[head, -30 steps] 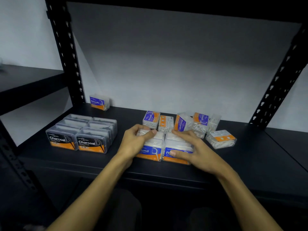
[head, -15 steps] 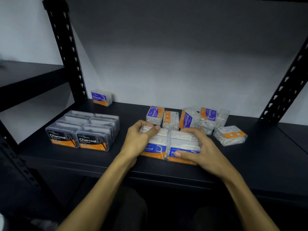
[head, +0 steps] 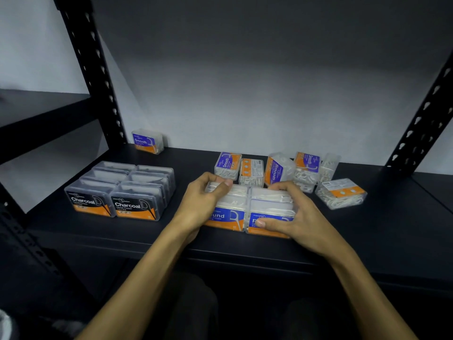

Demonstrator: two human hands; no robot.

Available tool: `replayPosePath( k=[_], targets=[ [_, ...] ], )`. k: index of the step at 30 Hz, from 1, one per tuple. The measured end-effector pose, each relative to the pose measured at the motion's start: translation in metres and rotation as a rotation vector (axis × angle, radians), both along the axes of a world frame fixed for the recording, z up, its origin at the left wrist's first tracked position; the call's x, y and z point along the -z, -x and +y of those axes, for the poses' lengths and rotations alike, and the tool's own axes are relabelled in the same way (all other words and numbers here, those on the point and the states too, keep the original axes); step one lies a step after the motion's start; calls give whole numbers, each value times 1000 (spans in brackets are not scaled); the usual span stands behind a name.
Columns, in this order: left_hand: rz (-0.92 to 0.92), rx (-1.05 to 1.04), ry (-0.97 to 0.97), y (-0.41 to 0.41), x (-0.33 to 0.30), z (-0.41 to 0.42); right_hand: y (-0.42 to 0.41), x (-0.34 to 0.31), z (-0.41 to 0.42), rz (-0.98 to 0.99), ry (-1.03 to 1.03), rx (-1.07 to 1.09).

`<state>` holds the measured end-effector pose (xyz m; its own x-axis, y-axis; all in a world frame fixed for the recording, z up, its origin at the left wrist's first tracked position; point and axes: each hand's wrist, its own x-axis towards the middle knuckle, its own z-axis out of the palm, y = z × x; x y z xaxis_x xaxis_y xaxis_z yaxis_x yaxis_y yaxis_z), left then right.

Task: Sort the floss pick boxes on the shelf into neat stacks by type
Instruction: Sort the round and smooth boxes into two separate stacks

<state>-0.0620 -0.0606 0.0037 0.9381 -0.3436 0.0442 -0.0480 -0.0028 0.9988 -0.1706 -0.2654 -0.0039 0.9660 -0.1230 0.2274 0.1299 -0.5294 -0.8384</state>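
Round boxes (head: pixel 250 209): two side-by-side stacks near the front edge of the shelf (head: pixel 367 231), at its middle, blue-and-orange labels facing the person.
Left hand (head: pixel 203 204): fingers curled round the left stack, thumb over its far top corner.
Right hand (head: pixel 296 217): fingers wrapped over the right stack, thumb pressed on its front label.
Step in hand: it looks like squaring the two stacks against each other.
Charcoal boxes (head: pixel 122 190): already a tidy block at the near left.
Smooth boxes (head: pixel 282 170): a loose cluster just behind the hands, some on end, some tilted, one lying flat to the right; one lone Smooth box (head: pixel 147 141) at the far left by the post.
Next move: probably releasing the stacks, then gathering the Smooth boxes, turning each flat with labels one way.
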Motion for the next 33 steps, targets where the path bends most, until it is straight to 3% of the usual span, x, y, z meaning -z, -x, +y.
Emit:
replayPosePath(
  k=[6, 11, 19, 28, 33],
  targets=[
    [46, -71, 110, 2, 2, -4, -1, 6, -1, -23, -25, 11],
    [25, -114, 80, 3, 3, -3, 0, 5, -1, -12, -9, 28],
    [-246, -142, -255, 7, -2, 0, 2, 8, 2, -105, 19, 45],
    [-735, -246, -765, 8, -7, 2, 6, 7, 5, -97, 36, 55],
    [-799, -260, -801, 5, -15, 4, 9, 2, 9, -96, -68, 46]
  ],
)
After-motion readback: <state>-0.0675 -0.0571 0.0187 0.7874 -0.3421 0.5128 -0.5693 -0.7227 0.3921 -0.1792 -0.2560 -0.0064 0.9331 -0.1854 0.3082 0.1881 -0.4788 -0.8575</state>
